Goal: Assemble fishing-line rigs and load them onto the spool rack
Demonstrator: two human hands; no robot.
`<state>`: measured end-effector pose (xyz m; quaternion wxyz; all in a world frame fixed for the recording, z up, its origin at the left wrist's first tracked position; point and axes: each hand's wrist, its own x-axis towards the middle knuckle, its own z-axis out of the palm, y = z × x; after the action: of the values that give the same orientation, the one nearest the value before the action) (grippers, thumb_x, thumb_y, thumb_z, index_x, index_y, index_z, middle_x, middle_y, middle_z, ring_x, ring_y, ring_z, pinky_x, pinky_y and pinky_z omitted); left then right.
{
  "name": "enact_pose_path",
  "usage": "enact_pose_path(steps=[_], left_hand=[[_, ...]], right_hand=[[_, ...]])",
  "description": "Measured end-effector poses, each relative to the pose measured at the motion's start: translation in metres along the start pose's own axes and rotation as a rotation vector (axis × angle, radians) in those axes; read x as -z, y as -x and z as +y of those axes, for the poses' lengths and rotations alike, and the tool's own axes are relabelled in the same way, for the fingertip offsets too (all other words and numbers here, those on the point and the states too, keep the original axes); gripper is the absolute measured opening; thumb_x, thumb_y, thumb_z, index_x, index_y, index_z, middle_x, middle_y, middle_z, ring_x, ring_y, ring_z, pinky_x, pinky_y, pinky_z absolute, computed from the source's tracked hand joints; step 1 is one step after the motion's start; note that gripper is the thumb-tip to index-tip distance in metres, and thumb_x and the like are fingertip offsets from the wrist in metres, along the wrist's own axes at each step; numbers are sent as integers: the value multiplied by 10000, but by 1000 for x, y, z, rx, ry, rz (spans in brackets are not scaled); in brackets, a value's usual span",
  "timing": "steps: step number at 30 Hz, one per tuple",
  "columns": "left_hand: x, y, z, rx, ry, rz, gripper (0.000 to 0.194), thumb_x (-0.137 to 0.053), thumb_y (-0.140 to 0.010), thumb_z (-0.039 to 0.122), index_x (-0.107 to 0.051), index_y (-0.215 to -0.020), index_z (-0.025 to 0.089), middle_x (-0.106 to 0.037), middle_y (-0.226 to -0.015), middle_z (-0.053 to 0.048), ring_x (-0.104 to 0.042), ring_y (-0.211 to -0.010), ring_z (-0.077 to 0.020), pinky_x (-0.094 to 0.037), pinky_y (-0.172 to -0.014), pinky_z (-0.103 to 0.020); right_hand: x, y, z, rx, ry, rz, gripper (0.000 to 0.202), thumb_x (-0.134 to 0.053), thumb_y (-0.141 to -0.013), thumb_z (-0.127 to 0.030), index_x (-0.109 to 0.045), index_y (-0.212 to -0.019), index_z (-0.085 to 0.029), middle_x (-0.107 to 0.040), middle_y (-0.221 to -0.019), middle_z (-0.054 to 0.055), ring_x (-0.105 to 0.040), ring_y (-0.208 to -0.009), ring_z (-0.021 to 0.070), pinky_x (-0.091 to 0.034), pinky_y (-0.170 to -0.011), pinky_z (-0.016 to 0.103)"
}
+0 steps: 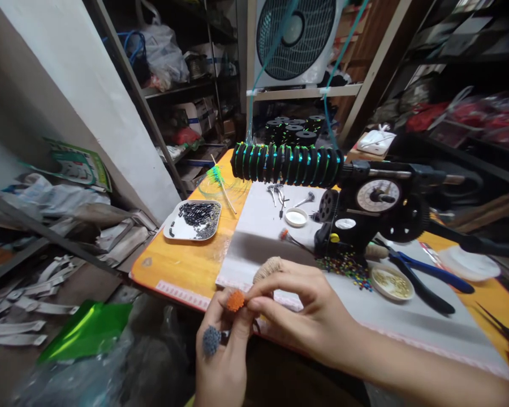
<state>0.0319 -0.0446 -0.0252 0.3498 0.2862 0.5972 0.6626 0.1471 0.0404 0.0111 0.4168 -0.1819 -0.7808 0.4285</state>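
Head view: your left hand point(223, 353) grasps the orange tuft point(236, 301) while your right hand point(303, 308) pinches its edge; too hard a tug might dislodge it

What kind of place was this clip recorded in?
It looks like a small craft workshop, possibly in a storeroom: a black hand-built-looking winding machine stands on the yellow table, near blue-handled pliers and a white tray of small dark parts.

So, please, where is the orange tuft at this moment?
In the head view, the orange tuft is low, left of centre, in the grip of the left hand, beside the right hand and above the grey tuft.
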Motion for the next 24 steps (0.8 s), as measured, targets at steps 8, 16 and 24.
enact_pose_path(steps=[8, 16, 24], left_hand=[[11, -1, -2, -90, -94, -92, 276, -691, -824, 498, -710, -808, 223, -663, -726, -11, -598, -674, -177, -490, -667, -258], [13, 9, -8, 132, 299, -31, 301, -737, -788, 516, -657, -754, 228, -562, -663, 18, -473, -575, -111, -408, -527, -201], [22, 3, 5, 118, 395, -120, 279, -753, -805, 438, -633, -706, 206, -518, -621, 24, -466, -564, -100, -395, -537, -204]], right_hand=[[-1, 1, -3, 10, 3, -35, 91, -640, -853, -89, -710, -797, -110, -617, -701, 37, -557, -643, 118, -461, -590, 229], [-4, 6, -5, 58, 56, -63, 95, -625, -887, -91, -703, -858, -137, -637, -743, 51, -582, -681, 129, -482, -600, 229], [10, 9, -1, 161, 218, -93, 202, -553, -907, -35, -686, -981, -167, -587, -840, 58, -565, -755, 141, -472, -625, 245]])
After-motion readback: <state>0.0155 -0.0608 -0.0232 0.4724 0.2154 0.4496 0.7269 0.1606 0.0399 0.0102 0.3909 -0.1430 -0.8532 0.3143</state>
